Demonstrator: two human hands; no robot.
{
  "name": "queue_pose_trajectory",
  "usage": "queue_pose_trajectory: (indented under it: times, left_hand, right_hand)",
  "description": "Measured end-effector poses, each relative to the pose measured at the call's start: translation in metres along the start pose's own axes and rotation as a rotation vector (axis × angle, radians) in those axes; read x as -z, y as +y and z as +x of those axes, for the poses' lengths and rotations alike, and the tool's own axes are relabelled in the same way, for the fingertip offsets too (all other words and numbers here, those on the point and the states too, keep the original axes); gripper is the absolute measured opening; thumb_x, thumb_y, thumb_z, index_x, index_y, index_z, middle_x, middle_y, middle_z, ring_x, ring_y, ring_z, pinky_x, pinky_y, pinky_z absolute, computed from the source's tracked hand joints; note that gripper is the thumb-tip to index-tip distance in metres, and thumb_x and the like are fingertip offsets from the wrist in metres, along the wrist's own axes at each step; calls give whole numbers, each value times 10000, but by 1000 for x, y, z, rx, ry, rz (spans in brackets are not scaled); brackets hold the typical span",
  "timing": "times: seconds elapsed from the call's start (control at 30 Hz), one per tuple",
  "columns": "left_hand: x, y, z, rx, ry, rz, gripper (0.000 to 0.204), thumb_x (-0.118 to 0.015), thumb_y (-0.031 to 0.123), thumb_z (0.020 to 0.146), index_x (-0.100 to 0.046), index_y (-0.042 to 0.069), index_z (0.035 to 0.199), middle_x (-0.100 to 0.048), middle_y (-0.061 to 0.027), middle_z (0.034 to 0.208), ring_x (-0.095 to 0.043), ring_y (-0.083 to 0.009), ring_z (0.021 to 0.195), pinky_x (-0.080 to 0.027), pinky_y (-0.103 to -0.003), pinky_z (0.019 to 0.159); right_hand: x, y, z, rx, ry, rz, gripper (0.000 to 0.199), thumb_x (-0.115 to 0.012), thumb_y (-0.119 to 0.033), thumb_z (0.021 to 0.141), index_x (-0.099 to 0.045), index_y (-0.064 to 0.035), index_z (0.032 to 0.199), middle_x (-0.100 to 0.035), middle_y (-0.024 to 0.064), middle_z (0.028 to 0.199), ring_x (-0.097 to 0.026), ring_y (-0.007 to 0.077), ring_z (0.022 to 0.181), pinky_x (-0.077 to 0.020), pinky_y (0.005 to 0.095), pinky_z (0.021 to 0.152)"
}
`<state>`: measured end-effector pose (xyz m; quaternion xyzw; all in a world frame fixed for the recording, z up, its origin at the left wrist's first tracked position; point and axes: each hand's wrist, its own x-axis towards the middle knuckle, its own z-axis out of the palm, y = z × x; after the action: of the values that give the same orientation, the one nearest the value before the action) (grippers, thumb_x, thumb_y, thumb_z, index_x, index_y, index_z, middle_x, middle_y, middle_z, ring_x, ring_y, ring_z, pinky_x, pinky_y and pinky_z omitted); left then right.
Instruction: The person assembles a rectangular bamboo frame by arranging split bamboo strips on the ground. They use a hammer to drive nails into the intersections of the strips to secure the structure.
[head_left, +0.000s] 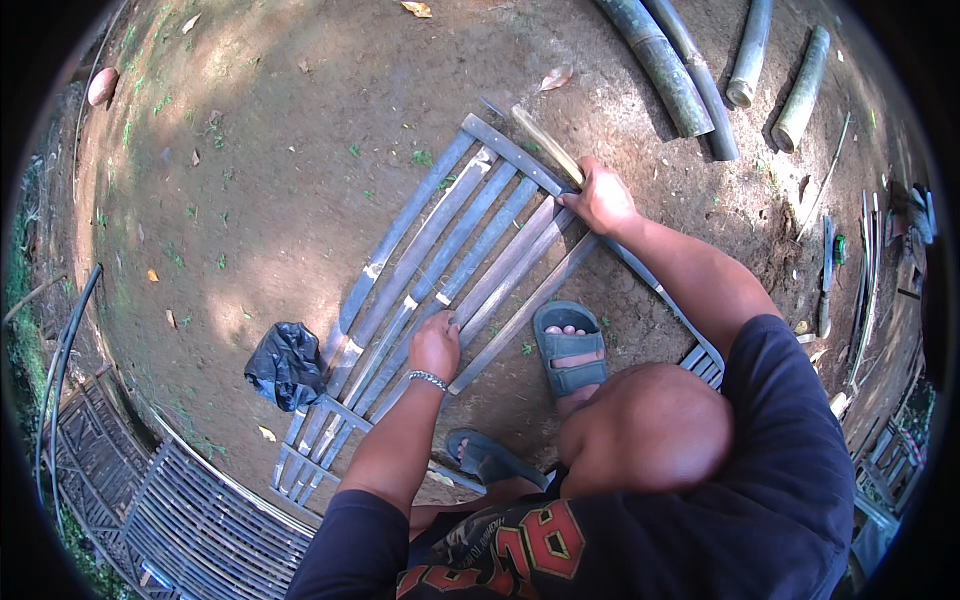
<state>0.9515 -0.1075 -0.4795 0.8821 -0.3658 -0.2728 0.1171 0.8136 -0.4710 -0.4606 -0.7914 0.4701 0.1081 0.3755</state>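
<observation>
A slatted bamboo frame lies on the ground across the middle, its long slats running between crosspieces. My left hand is closed over one of its slats near the middle, the fingertips partly hidden. At the frame's far right corner, my right hand is closed on the near end of a pale wooden stick, with the thumb against the end crosspiece. A black plastic bag rests against the frame's left side.
Several cut bamboo poles lie at the far right. Thin strips and a long, narrow tool lie on the right. A slatted bamboo panel is at the lower left. My sandalled foot stands beside the frame.
</observation>
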Motion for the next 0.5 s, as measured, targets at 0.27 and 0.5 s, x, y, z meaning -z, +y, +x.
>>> queue_pose_trajectory:
  times: [0.27, 0.5]
  left_hand:
    - [6, 4, 3, -17, -101, 5, 257, -744, 183, 886, -744, 69, 1117, -736, -167, 1090, -709, -363, 988, -567, -450, 899]
    - [8, 6, 4, -75, -117, 81, 264, -737, 198, 900, -739, 75, 1134, -735, -166, 1094, -713, -370, 967, -580, -453, 862]
  right_hand:
    - [-5, -5, -7, -33, 9, -45, 466, -765, -277, 888, -574, -15, 1223, -704, 259, 1112, -669, 426, 1103, -510, 499, 973]
    - [-15, 2, -6, 29, 60, -38, 510, -773, -270, 884, -569, -23, 1281, -712, 253, 1061, -676, 435, 1059, -517, 491, 945]
